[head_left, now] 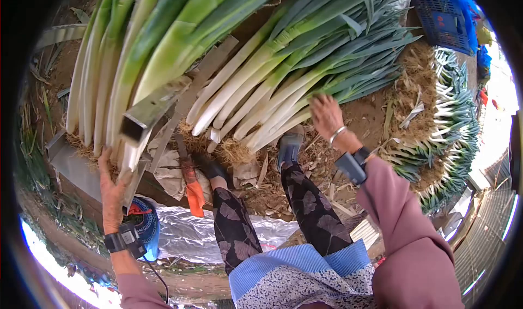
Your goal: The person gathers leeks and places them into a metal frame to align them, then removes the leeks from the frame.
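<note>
My left hand (113,188) is at the root ends of the big leeks (117,74) on the left, with a white leek base between its thumb and forefinger. Its other fingers are partly hidden. These leeks lean on a metal stand (155,107) with a square tube end. My right hand (327,115) is beside the lower edge of a second pile of leeks (261,94), near their stems. Its fingers are loosely bent and apart, a little blurred, and no leek shows in them. That pile lies with roots toward me and green leaves to the upper right.
A blue plastic crate (444,17) stands at the upper right. Below it, many bundled leeks (452,123) are stacked with roots inward. An orange cloth-like strip (195,197) hangs near my feet. Silver sheeting (180,227) lies by my legs, and dry scraps cover the soil (321,151).
</note>
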A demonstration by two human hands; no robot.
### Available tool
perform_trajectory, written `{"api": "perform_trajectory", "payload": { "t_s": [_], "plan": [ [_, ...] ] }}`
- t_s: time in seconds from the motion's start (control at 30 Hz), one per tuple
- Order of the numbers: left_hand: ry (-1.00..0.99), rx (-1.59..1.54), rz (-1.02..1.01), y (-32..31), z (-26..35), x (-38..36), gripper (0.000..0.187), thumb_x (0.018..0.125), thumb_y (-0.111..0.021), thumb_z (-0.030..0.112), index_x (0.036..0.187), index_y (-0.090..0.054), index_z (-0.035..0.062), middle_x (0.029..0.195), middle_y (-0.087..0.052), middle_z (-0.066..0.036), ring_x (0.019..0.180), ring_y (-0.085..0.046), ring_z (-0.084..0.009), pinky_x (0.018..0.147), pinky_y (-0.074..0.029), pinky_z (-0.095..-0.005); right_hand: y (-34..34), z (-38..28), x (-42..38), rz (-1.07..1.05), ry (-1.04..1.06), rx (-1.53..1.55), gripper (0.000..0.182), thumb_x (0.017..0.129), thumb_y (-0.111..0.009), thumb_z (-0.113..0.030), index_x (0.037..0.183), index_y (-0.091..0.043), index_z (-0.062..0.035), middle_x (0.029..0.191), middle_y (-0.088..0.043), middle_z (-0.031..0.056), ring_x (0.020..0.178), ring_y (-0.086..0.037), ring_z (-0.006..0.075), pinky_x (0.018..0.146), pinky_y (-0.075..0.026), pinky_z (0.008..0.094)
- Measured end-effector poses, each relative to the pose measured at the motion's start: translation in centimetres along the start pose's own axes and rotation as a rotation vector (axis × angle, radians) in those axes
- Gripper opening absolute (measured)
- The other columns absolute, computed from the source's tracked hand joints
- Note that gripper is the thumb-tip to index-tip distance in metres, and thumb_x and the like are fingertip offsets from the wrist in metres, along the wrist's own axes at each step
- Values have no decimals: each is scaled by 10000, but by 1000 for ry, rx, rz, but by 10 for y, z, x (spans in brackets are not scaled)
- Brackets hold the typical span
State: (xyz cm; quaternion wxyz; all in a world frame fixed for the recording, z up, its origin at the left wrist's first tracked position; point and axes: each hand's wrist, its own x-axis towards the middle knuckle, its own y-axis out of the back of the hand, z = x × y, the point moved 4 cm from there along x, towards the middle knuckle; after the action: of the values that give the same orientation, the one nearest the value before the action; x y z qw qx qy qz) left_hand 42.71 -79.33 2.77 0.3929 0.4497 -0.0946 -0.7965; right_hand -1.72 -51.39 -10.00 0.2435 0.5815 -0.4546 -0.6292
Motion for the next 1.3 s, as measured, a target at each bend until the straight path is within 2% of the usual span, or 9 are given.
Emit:
{"api": "perform_trajectory", "payload": {
  "t_s": [0.17, 0.37, 0.53, 0.67, 0.77, 0.9, 1.17, 1.23, 1.3],
  "plan": [
    [51, -119, 25, -1, -6, -1, 853, 747, -737, 319, 1451, -332, 59, 1441, -392, -148, 1352, -363, -272, 1144, -258, -382, 16, 24, 39, 184, 259, 57, 378, 813, -605, -91, 1190, -588, -69, 1207, -546, 133, 1138, -511, 317, 981, -422, 418],
    [62, -186, 2, -4, -1, -1, 787, 738, -704, 310, 1398, -368, 46, 1374, -447, -133, 1311, -405, -260, 1128, -277, -376, 60, -13, 65, 220, 447, 216, 416, 795, -623, -106, 1206, -571, -84, 1194, -537, 116, 1167, -498, 303, 997, -415, 417],
    [88, -109, 27, -1, -6, -2, 791, 725, -680, 272, 1417, -361, 61, 1420, -404, -142, 1338, -387, -280, 1137, -273, -380, 103, -62, 105, 493, 544, -166, 471, 799, -651, -168, 1260, -552, -166, 1252, -540, 77, 1276, -452, 269, 1113, -343, 434],
    [80, -96, 37, 1, -8, 0, 790, 715, -662, 204, 1431, -354, 75, 1476, -353, -148, 1366, -362, -302, 1153, -267, -392, 94, -53, 149, 356, 467, -302, 443, 815, -624, -145, 1247, -541, -197, 1228, -561, 46, 1289, -446, 234, 1180, -230, 436],
    [54, -116, 31, 1, -8, 0, 785, 703, -664, 167, 1425, -368, 84, 1483, -357, -149, 1363, -369, -301, 1148, -280, -384, 97, -51, 148, 283, 607, -383, 358, 820, -598, -136, 1172, -545, -168, 1085, -584, 31, 1152, -509, 237, 1115, -307, 415],
    [37, -123, 74, 0, -3, 0, 759, 703, -659, 146, 1412, -392, 93, 1493, -361, -145, 1361, -376, -288, 1147, -280, -368, 114, -42, 109, 181, 703, -261, 181, 843, -580, -151, 1009, -519, -112, 895, -549, 73, 911, -533, 240, 840, -444, 385],
    [67, -116, 61, 0, -4, 1, 835, 682, -748, 170, 1429, -379, 114, 1483, -376, -146, 1338, -410, -290, 1126, -317, -376, 179, 7, -8, -209, 543, 274, 402, 848, -664, -262, 1145, -546, -19, 854, -627, 186, 744, -631, 322, 660, -511, 402],
    [58, -134, 75, -1, -15, 5, 866, 674, -774, 180, 1436, -368, 110, 1479, -382, -153, 1336, -415, -289, 1122, -327, -378, 208, 7, -38, -513, 306, 298, 441, 829, -699, -267, 1152, -549, -8, 861, -651, 207, 749, -651, 361, 640, -515, 429],
    [0, -45, 96, -3, -15, 4, 873, 673, -788, 191, 1432, -367, 93, 1479, -379, -165, 1346, -403, -292, 1128, -322, -382, 255, 1, -68, -517, 213, 303, 464, 796, -747, -245, 1151, -561, -11, 830, -648, 192, 730, -652, 363, 601, -511, 424]
  ]
}}
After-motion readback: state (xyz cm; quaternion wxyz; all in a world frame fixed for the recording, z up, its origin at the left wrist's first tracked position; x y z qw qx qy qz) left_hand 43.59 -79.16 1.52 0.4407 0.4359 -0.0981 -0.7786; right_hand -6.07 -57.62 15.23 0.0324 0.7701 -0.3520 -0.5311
